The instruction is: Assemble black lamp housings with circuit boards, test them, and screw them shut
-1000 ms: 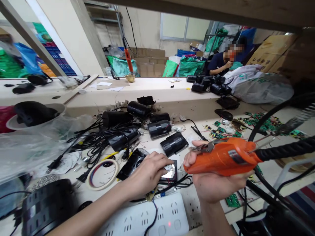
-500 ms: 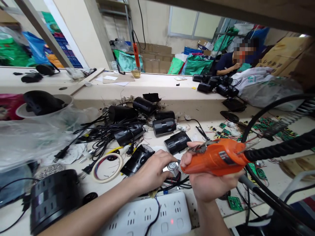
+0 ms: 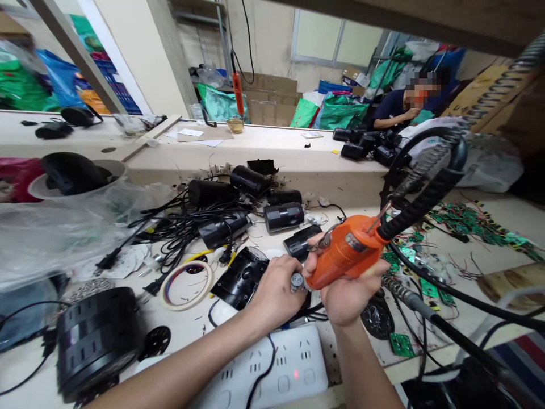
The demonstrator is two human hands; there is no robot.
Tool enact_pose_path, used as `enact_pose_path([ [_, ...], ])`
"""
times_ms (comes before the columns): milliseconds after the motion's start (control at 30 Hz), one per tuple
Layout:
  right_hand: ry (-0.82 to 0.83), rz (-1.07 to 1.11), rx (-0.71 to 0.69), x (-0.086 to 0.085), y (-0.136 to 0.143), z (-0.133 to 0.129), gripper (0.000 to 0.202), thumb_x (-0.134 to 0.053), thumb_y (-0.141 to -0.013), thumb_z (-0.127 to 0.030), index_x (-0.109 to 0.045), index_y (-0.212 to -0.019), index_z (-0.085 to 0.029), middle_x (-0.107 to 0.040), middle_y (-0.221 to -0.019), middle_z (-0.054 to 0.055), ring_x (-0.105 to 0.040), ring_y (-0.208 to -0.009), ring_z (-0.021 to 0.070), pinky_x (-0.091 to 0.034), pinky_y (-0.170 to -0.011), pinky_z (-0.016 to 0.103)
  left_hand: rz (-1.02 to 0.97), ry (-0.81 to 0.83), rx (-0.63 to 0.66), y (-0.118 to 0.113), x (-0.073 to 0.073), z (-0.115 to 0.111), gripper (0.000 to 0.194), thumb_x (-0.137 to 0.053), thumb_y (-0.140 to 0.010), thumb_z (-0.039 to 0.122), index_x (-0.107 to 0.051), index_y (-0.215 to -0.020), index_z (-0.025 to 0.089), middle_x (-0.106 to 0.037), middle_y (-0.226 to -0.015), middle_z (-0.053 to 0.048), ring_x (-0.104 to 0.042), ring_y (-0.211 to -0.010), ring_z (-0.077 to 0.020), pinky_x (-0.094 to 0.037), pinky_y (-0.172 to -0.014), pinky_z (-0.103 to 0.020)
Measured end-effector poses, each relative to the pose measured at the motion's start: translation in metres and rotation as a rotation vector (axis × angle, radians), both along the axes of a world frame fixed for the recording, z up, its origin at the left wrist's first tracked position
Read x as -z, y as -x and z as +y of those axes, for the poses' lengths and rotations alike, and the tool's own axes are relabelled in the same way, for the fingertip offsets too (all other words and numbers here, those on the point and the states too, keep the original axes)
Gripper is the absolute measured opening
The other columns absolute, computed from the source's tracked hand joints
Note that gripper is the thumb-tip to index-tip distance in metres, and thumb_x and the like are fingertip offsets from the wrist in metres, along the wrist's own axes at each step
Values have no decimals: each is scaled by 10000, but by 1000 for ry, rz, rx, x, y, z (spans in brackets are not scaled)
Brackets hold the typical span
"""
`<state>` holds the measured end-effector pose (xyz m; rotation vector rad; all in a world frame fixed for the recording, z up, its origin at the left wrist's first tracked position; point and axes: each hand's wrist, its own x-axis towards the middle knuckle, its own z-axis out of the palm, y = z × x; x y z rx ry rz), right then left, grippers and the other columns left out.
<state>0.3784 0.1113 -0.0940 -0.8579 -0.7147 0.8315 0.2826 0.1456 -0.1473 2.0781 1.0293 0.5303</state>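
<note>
My right hand [image 3: 347,295] is wrapped round an orange electric screwdriver [image 3: 344,250], which points down and to the left. Just left of its tip, my left hand [image 3: 279,284] has its fingers curled round a small silver round part, like a motor [image 3: 297,280]. An opened black housing [image 3: 242,278] lies against the left side of my left hand. Behind the screwdriver rests a black cylindrical housing [image 3: 300,241]. Below my hands sits a white power strip [image 3: 283,363] with a lit red light. What lies under my left palm is hidden.
Tape roll [image 3: 187,286], black cables [image 3: 179,227] and more black housings [image 3: 283,217] lie left and behind. Green circuit boards [image 3: 468,218] are scattered right. A large black housing [image 3: 100,338] stands front left. A person [image 3: 398,108] sits beyond the bench.
The screwdriver has tilted more upright, its cable end swinging up and left with my right hand. My left fingers have closed in round the silver part, which now shows beside them.
</note>
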Motion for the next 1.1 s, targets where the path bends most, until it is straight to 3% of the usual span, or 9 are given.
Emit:
enact_pose_path([
  [267,-72,-31,10,0,1,-1,669,-469,-697,-832,-680,-783,-203,-596,-548,24,-513,-409,172,-439,-397,307,-103,-19,15,11,6,-8,280,-542,-698,53,-565,-932,206,-621,-966,-34,-561,-972,-211,-451,-858,-353],
  [433,-67,-46,-17,3,0,-1,720,-434,-692,-861,-662,-758,-182,-538,-472,-3,-528,-411,182,-482,-444,334,-115,-6,-100,1,6,-13,181,-602,-683,88,-564,-819,200,-608,-876,-30,-558,-901,-220,-448,-797,-347],
  [567,-66,-23,2,3,0,-1,692,-421,-709,-855,-628,-696,-194,-506,-451,-14,-546,-425,184,-470,-419,305,-131,-7,-174,-4,9,-16,225,-615,-672,63,-578,-844,202,-617,-887,-31,-550,-930,-226,-445,-822,-352],
  [733,-121,10,15,-10,-1,-9,670,-486,-713,-814,-709,-829,-194,-587,-523,14,-538,-414,172,-438,-374,277,-142,11,-274,-2,16,-18,347,-655,-673,96,-582,-995,201,-613,-1038,-60,-543,-1037,-253,-437,-903,-399],
  [900,-202,66,4,-23,6,-10,580,-508,-739,-761,-718,-814,-225,-680,-730,51,-557,-418,174,-428,-341,295,-177,73,-321,-1,16,-19,416,-674,-673,136,-559,-1067,197,-629,-1053,-66,-579,-1023,-254,-450,-889,-393],
  [1100,-149,114,-57,-2,20,7,686,-544,-657,-839,-700,-815,-191,-652,-662,41,-530,-426,158,-458,-389,297,-293,79,-360,0,17,-19,456,-654,-639,86,-545,-1071,185,-621,-1045,-62,-594,-987,-235,-466,-848,-358],
])
